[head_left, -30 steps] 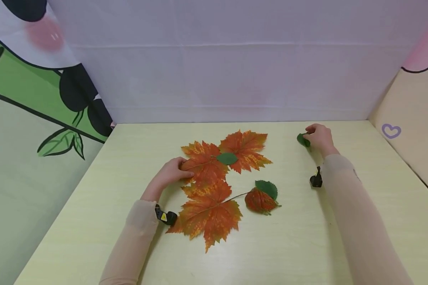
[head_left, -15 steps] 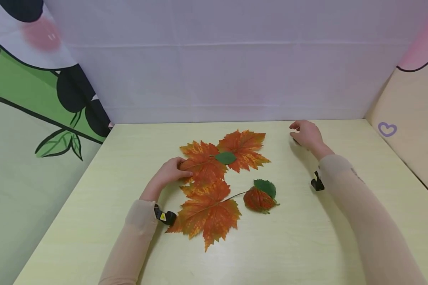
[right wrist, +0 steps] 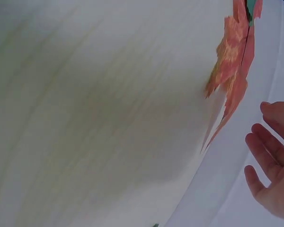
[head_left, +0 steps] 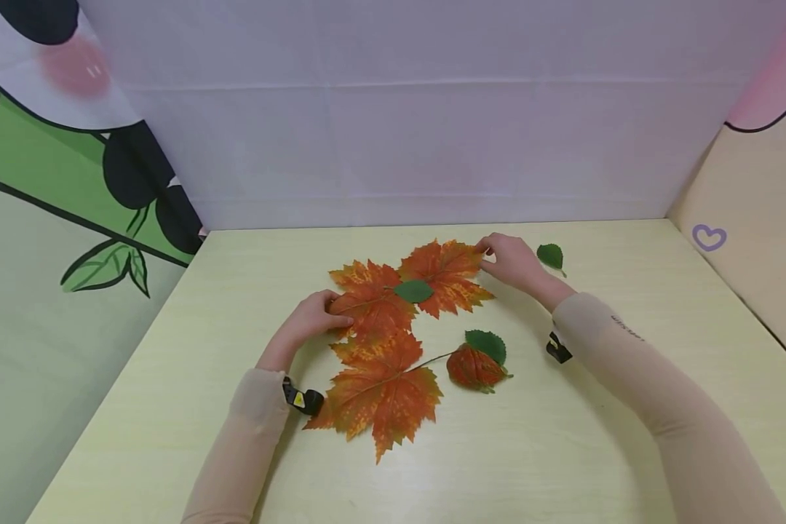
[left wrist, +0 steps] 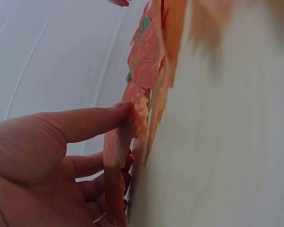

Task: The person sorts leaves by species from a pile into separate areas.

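Observation:
My left hand (head_left: 308, 319) pinches the left edge of an orange maple leaf (head_left: 375, 304); in the left wrist view the thumb (left wrist: 97, 122) lies on top and the fingers pass beneath. A second orange maple leaf (head_left: 455, 266) adjoins it on the right, with a small green leaf (head_left: 414, 291) over where they meet. My right hand (head_left: 512, 258) is at that second leaf's right edge, fingers parted around nothing in the right wrist view. Nearer me lies a larger maple leaf (head_left: 385, 389), its stem reaching a crumpled orange leaf (head_left: 477, 367).
One green leaf (head_left: 551, 256) lies alone at the back right of the pale wooden table (head_left: 537, 451). Another green leaf (head_left: 487, 346) touches the crumpled one. A hanging white cloth (head_left: 393, 153) borders the table's back edge.
My right hand let go of the green leaf at the back right and moved left to the second maple leaf's edge. My left hand has stayed in place.

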`<act>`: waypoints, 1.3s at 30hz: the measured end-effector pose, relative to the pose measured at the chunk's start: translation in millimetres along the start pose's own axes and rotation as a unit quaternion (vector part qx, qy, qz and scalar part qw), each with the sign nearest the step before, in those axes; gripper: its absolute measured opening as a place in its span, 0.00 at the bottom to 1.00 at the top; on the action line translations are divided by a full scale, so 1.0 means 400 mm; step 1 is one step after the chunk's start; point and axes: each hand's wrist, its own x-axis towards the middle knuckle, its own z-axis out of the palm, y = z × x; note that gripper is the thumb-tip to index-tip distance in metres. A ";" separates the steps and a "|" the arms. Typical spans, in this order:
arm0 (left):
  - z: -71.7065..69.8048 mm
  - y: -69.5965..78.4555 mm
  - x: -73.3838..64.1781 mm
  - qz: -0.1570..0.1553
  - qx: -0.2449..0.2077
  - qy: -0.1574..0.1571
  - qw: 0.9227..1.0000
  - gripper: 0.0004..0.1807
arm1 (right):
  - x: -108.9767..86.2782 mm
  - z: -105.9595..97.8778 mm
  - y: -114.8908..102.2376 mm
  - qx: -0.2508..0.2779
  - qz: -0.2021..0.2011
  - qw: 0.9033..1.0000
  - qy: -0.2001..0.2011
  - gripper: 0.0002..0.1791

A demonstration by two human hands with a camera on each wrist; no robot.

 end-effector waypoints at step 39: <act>-0.007 0.008 -0.013 0.016 -0.018 -0.004 1.000 0.28 | 0.039 0.119 -0.181 -0.068 -0.153 0.980 -0.104 0.15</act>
